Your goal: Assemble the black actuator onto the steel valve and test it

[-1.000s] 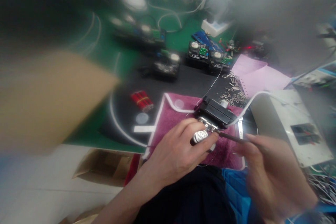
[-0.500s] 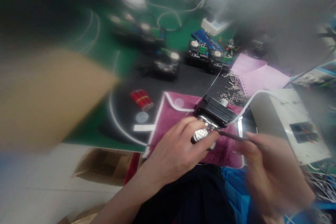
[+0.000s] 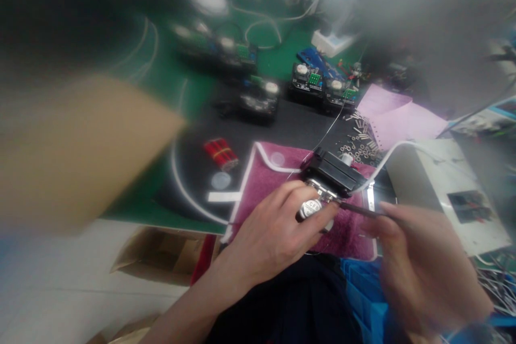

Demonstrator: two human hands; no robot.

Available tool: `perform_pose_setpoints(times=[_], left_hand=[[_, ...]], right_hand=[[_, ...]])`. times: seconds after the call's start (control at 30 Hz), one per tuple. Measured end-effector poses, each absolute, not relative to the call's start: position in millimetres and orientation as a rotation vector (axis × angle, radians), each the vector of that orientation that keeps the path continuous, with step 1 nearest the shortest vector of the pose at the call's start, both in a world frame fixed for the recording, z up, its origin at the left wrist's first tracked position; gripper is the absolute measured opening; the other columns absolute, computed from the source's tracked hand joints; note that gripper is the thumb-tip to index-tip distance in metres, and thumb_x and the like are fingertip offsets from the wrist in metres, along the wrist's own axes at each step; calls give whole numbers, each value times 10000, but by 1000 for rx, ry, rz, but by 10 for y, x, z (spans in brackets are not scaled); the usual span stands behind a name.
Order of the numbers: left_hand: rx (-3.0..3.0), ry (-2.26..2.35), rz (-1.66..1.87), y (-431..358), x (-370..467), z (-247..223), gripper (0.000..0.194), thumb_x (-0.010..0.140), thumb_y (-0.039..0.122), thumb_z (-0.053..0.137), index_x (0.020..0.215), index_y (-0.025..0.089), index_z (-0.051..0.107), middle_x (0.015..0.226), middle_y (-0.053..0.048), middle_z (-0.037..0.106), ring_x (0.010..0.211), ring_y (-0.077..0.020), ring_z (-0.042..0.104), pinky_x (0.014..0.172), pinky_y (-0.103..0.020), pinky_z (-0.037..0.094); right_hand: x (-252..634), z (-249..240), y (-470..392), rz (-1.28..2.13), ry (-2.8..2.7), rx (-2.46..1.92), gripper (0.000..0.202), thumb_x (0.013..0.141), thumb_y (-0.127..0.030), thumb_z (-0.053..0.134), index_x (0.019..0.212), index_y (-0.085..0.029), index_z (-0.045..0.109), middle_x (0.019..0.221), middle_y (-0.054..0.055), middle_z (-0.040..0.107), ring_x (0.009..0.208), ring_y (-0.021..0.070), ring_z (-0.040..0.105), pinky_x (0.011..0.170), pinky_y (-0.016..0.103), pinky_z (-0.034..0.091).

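A black boxy device (image 3: 336, 171) with a white cable lies tilted on a purple cloth (image 3: 264, 191). On its near side are shiny metal fittings (image 3: 321, 190) and a round silver-topped part (image 3: 309, 208) with printed lettering. My left hand (image 3: 278, 226) is closed around this near side, fingers bent at the fittings and past the round part; its thumb is partly hidden. From the right, my right hand (image 3: 427, 263), blurred, grips a slim dark-shafted tool (image 3: 360, 209). The tool's tip meets the fittings beside my left fingertips; its exact kind cannot be made out.
Several black units with green boards (image 3: 307, 81) stand at the back. Loose small metal parts (image 3: 360, 142) lie near pink paper (image 3: 387, 110). A red bundle (image 3: 221, 153) is left of the cloth, a pale metal box (image 3: 463, 193) right. Blurred cardboard (image 3: 88, 150) fills the left side.
The whole view has shifted slightly, so things sit a little further right. My hands, the tool and the device keep nearly the same positions relative to each other.
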State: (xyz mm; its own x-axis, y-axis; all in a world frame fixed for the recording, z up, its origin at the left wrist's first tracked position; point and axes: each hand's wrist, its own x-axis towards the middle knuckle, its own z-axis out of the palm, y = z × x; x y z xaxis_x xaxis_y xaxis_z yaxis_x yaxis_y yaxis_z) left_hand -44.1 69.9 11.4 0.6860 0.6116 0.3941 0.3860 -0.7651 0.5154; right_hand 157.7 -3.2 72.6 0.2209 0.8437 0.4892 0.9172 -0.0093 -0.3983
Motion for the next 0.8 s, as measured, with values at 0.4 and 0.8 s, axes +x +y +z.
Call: perform_pose_setpoints(times=[0.4, 0.8], left_hand=[[2505, 785, 789, 697, -447, 110, 500, 980, 226, 652, 1470, 277, 566, 1337, -100, 564, 1325, -268, 509, 1114, -476, 546], [2516, 811, 774, 680, -449, 112, 459, 971, 232, 662, 1425, 275, 605, 1336, -106, 553, 1312, -279, 520, 1099, -462, 543]], right_hand=[[1636, 657, -34, -182, -1652, -1781, 86, 951, -237, 728, 991, -174, 771, 883, 66, 750, 801, 185, 695, 703, 317, 536], [1691, 519, -116, -162, -1585, -1737, 140, 898, -159, 779, 1030, -207, 773, 956, 35, 767, 829, 163, 698, 730, 289, 539]])
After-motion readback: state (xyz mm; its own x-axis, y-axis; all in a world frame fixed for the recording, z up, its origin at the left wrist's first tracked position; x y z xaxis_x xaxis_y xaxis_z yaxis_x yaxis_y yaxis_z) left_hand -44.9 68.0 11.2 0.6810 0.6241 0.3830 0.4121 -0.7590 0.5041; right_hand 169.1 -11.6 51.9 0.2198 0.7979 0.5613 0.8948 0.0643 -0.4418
